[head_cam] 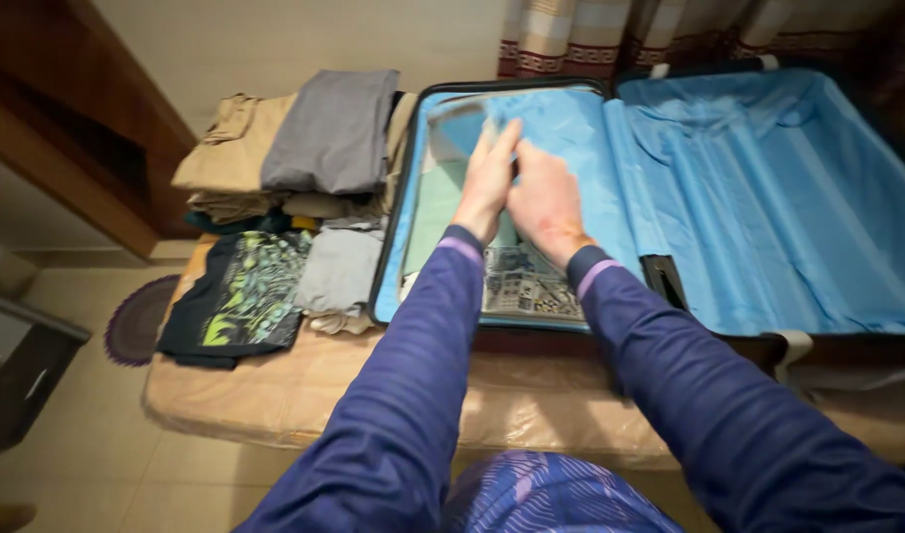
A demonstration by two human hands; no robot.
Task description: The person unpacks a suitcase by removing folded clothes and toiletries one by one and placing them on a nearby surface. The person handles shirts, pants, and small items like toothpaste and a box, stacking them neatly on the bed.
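Observation:
An open suitcase (pixel 768 345) with light blue lining lies on a low padded surface. Its left half holds folded clothes, among them a pale green piece (pixel 441 202) and a grey printed piece (pixel 527 284). My left hand (pixel 488 183) and my right hand (pixel 543 202) rest side by side, fingers flat, on a light blue garment (pixel 561 123) in that left half. Neither hand grips anything that I can make out. Both arms wear dark blue sleeves.
Left of the suitcase lie stacks of folded clothes: a grey piece (pixel 334 133) on tan ones (pixel 230 148), a black shirt with a green print (pixel 240 296), a light grey piece (pixel 339 271). The suitcase's right half (pixel 768 188) is bare lining. A curtain (pixel 591 35) hangs behind.

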